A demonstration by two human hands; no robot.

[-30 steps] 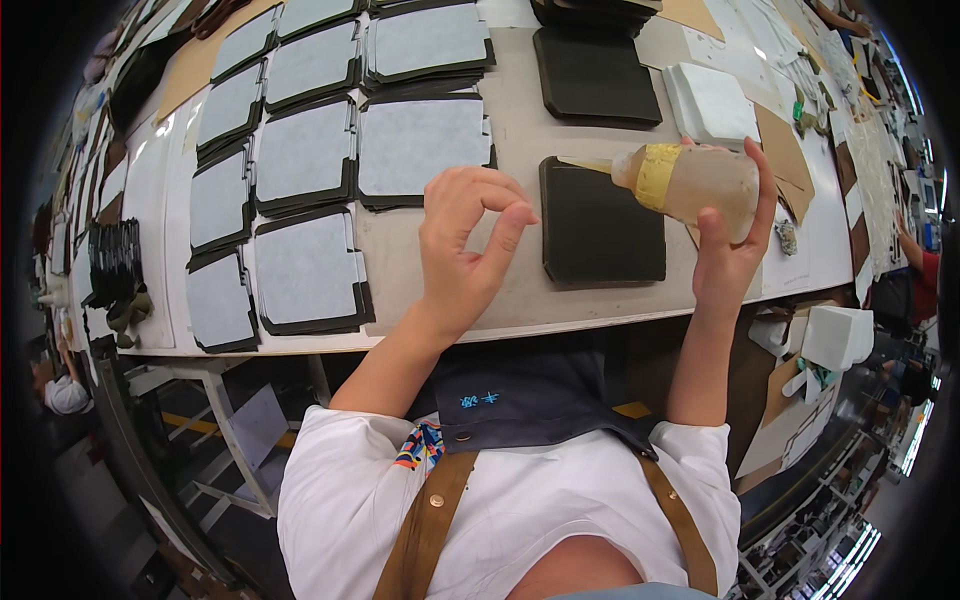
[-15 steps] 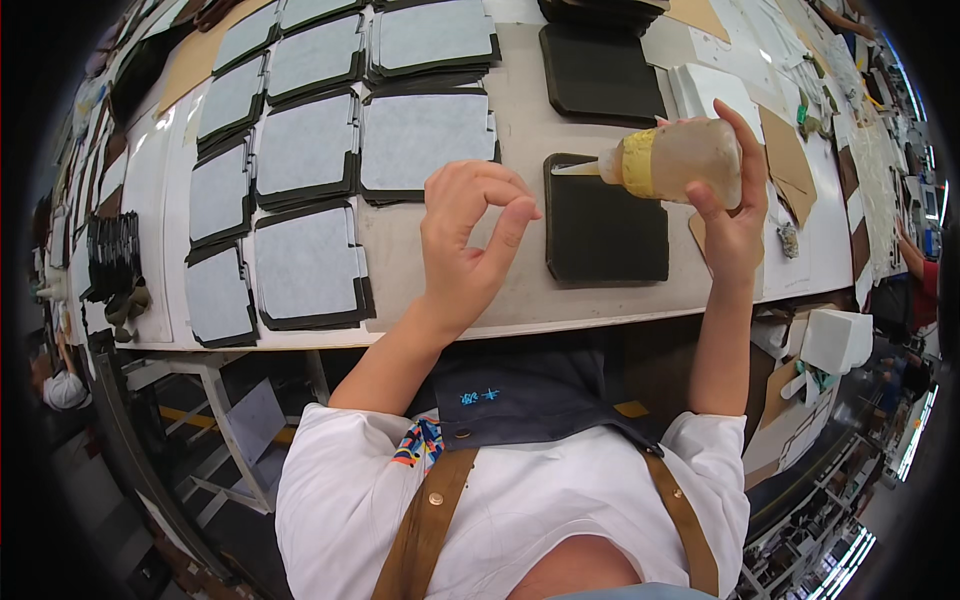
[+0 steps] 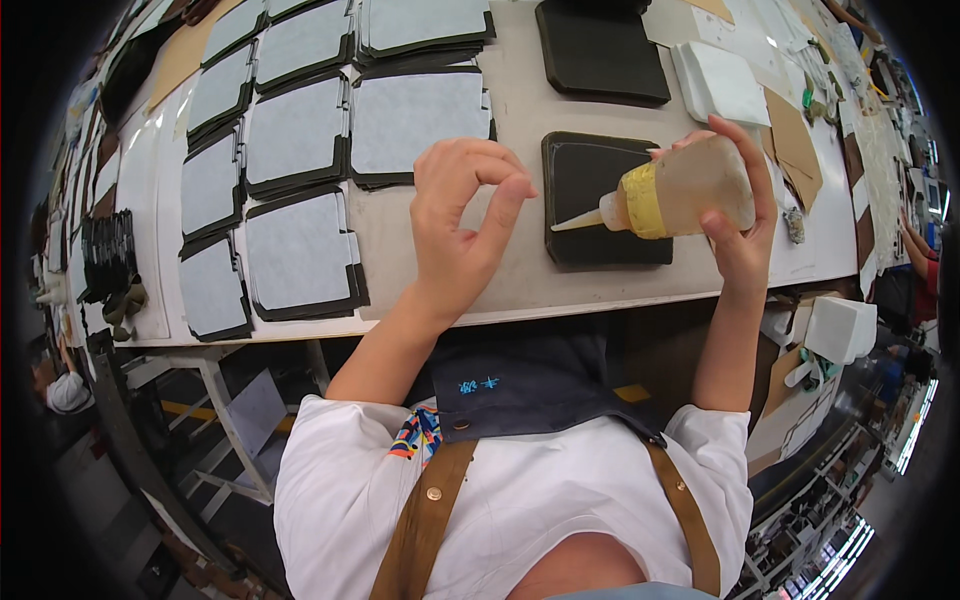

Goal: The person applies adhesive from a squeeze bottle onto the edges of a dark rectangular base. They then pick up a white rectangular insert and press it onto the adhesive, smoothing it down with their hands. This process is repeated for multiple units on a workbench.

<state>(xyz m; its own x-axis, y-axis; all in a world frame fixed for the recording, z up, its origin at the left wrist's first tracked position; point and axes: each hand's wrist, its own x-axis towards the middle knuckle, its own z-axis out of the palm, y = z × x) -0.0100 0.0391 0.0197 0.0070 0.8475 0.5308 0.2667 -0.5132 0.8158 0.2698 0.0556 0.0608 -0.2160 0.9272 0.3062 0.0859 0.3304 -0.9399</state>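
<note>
Your right hand (image 3: pixel 742 225) gripped the glue bottle (image 3: pixel 672 192), nozzle tilted over the dark panel (image 3: pixel 596 195); your left hand (image 3: pixel 462 222) pinched, apparently empty. Over-squeezing risked blobs.
</note>
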